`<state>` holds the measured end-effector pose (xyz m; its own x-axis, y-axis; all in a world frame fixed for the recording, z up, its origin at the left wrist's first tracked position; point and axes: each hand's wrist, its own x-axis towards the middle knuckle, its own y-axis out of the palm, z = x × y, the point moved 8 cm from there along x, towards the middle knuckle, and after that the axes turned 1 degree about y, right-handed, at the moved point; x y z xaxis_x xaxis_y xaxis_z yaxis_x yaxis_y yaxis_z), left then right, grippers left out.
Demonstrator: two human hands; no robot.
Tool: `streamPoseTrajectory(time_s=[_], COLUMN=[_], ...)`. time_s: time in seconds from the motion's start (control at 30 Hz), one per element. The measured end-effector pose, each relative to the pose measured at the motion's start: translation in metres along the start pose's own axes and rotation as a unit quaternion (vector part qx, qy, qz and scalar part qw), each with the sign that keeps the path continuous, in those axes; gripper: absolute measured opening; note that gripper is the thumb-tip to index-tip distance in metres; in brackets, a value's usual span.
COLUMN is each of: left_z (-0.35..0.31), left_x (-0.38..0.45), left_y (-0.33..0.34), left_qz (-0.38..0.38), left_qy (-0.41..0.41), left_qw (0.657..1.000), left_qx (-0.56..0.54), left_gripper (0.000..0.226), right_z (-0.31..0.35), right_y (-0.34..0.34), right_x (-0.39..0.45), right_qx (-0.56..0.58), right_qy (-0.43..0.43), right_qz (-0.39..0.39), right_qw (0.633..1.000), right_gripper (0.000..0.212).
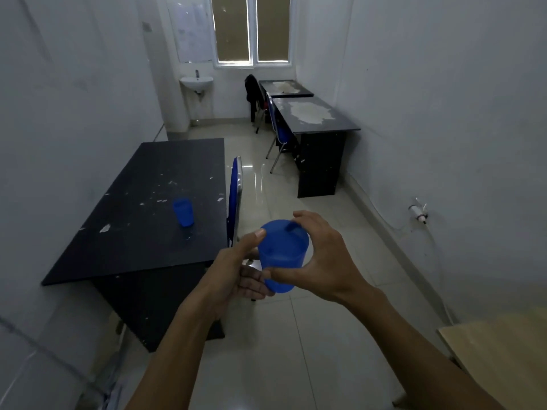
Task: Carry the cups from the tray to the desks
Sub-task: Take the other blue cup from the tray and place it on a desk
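Note:
I hold a blue plastic cup (281,255) in front of me above the tiled floor. My right hand (325,261) wraps its side and rim from the right. My left hand (236,270) supports it from the left and underneath, thumb at the rim. A second blue cup (183,212) stands upright on the near black desk (142,220) at the left wall. Two more black desks (316,113) stand along the right wall, their tops bare of cups. No tray is in view.
A blue chair (235,196) stands at the near desk's right edge; another blue chair (278,131) is tucked at the right desks. A light wooden surface (497,350) juts in at the lower right. A sink (196,81) and window are at the far wall.

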<state>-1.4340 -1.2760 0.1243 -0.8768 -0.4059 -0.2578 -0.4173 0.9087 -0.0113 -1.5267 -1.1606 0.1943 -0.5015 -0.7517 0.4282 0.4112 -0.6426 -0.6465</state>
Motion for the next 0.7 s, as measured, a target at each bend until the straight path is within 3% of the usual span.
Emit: streamPoseTrajectory(time_s=[0.4,0.7], left_z=[-0.054,-0.081], left_x=[0.241,0.402], left_y=[-0.052,-0.084], left_qz=[0.032,0.035], left_qy=[-0.001,-0.015], left_qw=[0.999,0.999], left_qx=[0.012,0.031], left_gripper=[0.075,0.069], right_z=[-0.127,-0.23], right_y=[0.019,0.034], right_x=[0.198,0.326], right_qx=[-0.008,-0.005], right_qy=[0.047,0.083], right_qz=[-0.038,-0.029], right_qw=[0.998,0.996], right_gripper=[0.077,0.084])
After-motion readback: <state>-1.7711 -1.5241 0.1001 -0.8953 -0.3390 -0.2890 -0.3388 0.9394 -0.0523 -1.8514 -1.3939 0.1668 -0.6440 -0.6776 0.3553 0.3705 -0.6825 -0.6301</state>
